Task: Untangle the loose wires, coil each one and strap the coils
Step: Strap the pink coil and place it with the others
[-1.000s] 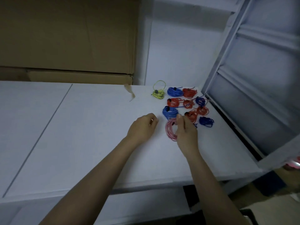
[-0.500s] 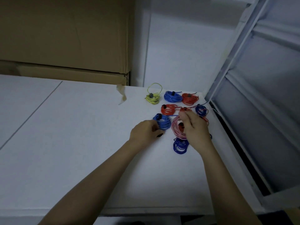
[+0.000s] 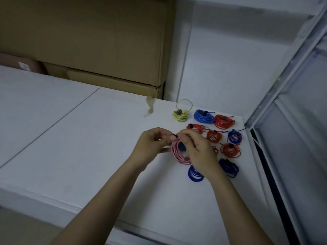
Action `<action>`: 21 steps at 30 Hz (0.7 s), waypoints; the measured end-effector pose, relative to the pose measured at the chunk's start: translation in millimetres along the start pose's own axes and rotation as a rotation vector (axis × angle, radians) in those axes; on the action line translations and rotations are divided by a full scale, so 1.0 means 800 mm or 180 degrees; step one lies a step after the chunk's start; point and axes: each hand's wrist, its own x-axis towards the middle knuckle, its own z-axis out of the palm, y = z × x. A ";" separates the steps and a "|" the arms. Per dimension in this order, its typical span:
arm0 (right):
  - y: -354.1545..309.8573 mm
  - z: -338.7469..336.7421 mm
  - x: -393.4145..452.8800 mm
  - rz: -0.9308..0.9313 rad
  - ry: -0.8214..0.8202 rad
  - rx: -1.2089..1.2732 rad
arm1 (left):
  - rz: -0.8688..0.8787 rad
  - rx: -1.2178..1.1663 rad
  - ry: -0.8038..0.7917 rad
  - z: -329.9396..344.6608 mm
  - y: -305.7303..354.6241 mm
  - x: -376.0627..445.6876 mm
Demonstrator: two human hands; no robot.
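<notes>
Both hands meet over the pink coil, held just above the white table. Left hand: fingers curled, thumb and forefinger pinching a small black strap at the coil's top edge. Right hand: fingers curled over the coil's right side, gripping it; it hides most of that half.

Hard to read:
- Strap is tiny, mostly covered by fingertips; can't tell if it's closed round the coil.
- A blue coil shows only through the pink loop's centre, rest hidden behind the hands.
- One red coil just right of the right hand is mostly covered.
- Dim light, low detail on the far coils.

Rest of the table, far right corner: yellow-green coil, blue coil, red coil, each with a dark strap, in the back row. More red and blue coils sit nearer. Loose-looking blue coil lies just below the right wrist.

Cardboard boxes stand behind the table, cut off at the top and left; contents not visible.
</notes>
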 end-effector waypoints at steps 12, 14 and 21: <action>-0.014 0.021 0.004 -0.0488 -0.0070 0.0285 | 0.0164 -0.0347 0.0665 -0.009 0.022 -0.004; -0.018 0.022 0.006 -0.0380 -0.0135 0.0408 | 0.0270 -0.0273 0.0720 -0.009 0.024 -0.002; -0.017 0.022 0.019 -0.0065 -0.0267 0.0414 | 0.0333 -0.0162 0.0630 -0.018 0.024 0.007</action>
